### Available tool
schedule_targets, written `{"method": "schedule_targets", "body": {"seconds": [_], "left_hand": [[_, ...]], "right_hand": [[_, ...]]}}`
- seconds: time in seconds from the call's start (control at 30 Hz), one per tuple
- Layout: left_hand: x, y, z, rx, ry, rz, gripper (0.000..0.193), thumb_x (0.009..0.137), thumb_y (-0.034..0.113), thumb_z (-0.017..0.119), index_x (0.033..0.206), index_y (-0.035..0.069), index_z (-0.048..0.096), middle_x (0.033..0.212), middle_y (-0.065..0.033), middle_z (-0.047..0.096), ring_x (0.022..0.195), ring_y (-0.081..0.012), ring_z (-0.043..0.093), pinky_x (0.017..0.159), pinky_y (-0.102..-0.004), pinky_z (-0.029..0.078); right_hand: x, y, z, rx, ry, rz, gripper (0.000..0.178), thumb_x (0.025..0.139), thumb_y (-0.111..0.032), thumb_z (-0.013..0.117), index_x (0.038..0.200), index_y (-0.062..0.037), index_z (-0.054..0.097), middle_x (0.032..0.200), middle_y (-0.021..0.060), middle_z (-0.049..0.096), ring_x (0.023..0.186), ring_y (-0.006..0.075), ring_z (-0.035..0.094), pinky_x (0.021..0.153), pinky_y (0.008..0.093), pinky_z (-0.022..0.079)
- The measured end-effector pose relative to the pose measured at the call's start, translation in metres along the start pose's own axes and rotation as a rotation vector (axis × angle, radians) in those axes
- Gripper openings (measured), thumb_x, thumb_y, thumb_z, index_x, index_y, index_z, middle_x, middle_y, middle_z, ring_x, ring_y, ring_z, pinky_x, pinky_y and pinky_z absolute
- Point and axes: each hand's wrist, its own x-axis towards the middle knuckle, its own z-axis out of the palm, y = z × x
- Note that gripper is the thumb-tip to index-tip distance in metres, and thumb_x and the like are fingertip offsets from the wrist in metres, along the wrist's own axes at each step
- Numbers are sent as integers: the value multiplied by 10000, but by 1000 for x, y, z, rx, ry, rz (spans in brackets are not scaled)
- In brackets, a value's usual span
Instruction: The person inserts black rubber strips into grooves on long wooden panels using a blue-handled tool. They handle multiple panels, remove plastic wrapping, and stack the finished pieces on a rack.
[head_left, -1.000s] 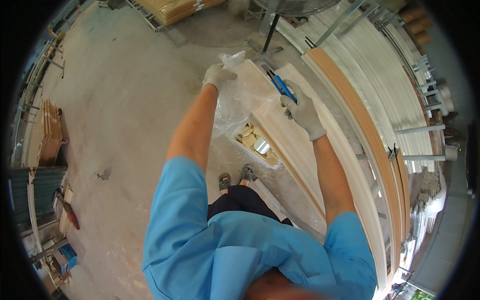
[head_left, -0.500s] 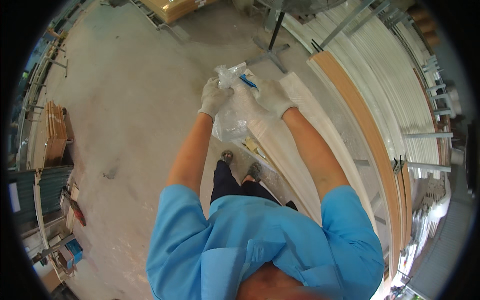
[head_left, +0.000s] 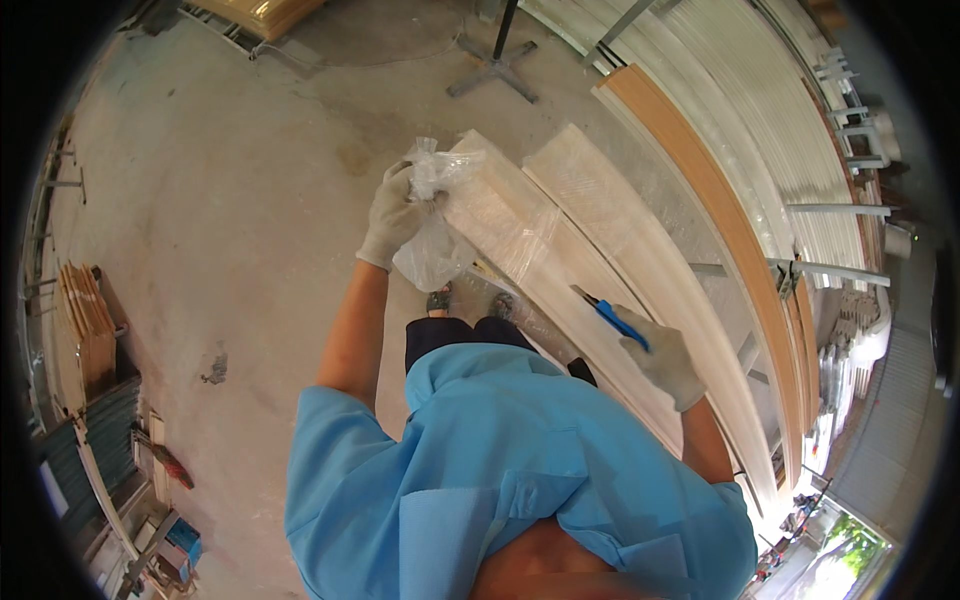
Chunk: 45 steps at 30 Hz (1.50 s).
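Clear plastic wrap (head_left: 430, 255) is bunched in my left hand (head_left: 393, 210), which wears a light work glove and is closed on it. Some of the film stretches over to the end of a long, pale plank bundle (head_left: 515, 225), itself wrapped in clear film. My right hand (head_left: 662, 358), gloved too, is closed around a blue utility knife (head_left: 622, 325) with its blade out, pointing up and left. That hand is over the long pale planks, well apart from the left one. A second wrapped pale bundle (head_left: 600, 205) lies alongside the first.
A brown wood-coloured plank (head_left: 690, 150) runs along the right, beside stacked white profiles (head_left: 740, 110) on metal rack arms (head_left: 840, 210). A grey cross-shaped stand base (head_left: 493, 75) is on the floor ahead. Brown panels (head_left: 85, 320) lean at the left.
My right hand has swung back toward me and to the right with the knife, away from the plank end. My left hand has shifted slightly left, still gripping the film.
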Motion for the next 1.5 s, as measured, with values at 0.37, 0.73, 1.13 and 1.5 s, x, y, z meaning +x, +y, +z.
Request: {"method": "schedule_targets", "body": {"seconds": [0.37, 0.73, 1.13, 1.5], "left_hand": [[-51, -24, -21, -785, 58, -370, 399, 846, 142, 821, 1194, 42, 653, 1146, -39, 673, 1075, -168, 633, 951, -343, 517], [-45, -62, -29, -844, 78, -334, 393, 818, 263, 852, 1098, 49, 680, 1040, -21, 678, 965, -166, 637, 877, -324, 521], [-188, -216, -4, 808, -1039, -436, 472, 729, 334, 695, 1114, 63, 721, 1297, -224, 638, 1138, -346, 654, 919, -468, 517], [-136, 69, -33, -476, -576, -345, 360, 812, 180, 779, 1119, 16, 688, 940, -118, 702, 927, -219, 658, 867, -349, 510]], "right_hand": [[46, -3, -3, 555, 333, 185, 492, 957, -138, 641, 1426, -39, 532, 786, 50, 631, 578, 87, 569, 528, 248, 479], [62, -9, 24, 556, 192, 144, 487, 962, -175, 660, 1400, -3, 536, 863, 79, 673, 674, 122, 630, 587, 277, 533], [64, -7, 1, 556, 370, 106, 444, 953, -181, 677, 1351, -13, 578, 753, 69, 635, 632, 117, 594, 607, 283, 503], [159, 18, -43, -66, 265, -188, 477, 944, -185, 641, 1410, -155, 541, 1176, 184, 692, 917, 402, 680, 836, 445, 529]]}}
